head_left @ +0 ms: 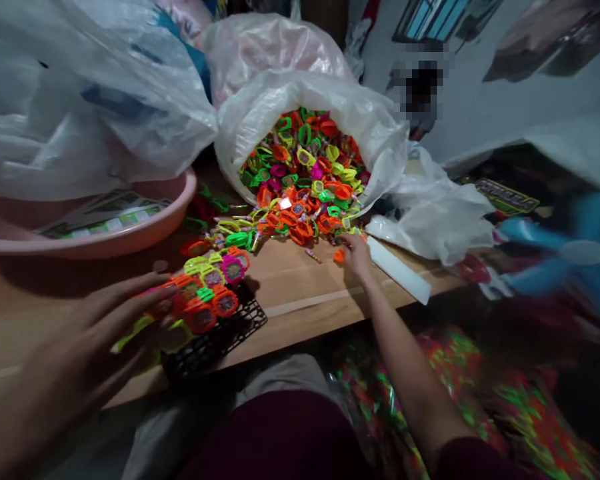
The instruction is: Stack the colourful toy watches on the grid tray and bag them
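Toy watches — right under the left hand

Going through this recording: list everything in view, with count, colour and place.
Translucent plastic sack: one, white, rear of table, spilling its contents.
Plastic toy watches: many, orange, green, yellow and pink, heaped in sack and on table.
Black plastic mesh tray: one, black, table's front edge, under some watches.
Round plastic basin: one, pink, table's left.
Clear plastic bag: one, translucent, above basin.
Flat white strip: one, white, right of the heap.
Wooden table: one, light brown, under everything.
Left hand: on watches over tray.
Right hand: at heap's front edge.
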